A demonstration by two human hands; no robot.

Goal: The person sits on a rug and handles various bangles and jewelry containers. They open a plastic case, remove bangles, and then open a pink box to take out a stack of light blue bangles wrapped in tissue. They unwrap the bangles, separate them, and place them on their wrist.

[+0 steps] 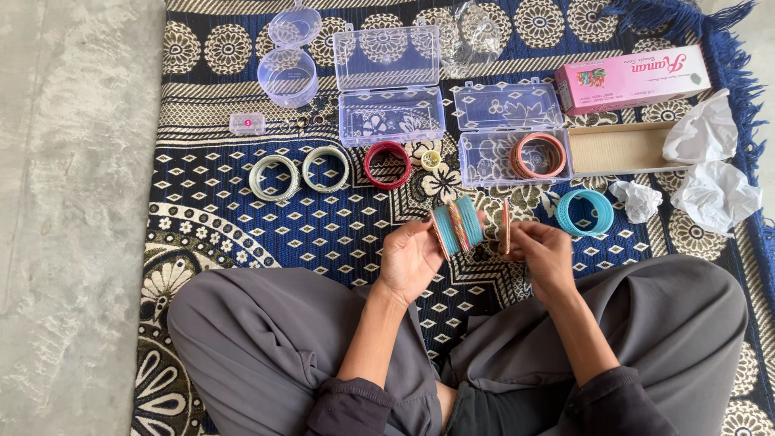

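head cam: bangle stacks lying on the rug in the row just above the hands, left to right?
Pale silver-green stack → second pale stack → red stack → pink-orange stack in the clear box → turquoise stack.

Soft, even daylight fills the scene, bright without harshness. Shadows are faint: only thin, diffuse ones lie under the hands (476,254) and beside the bangles on the rug (242,218). The clear plastic boxes (389,85) at the far side catch mild glare along their lids and rims. The white crumpled paper (710,161) at right is nearly washed out. Focus is sharp throughout, with slight wide-angle stretching near the edges.
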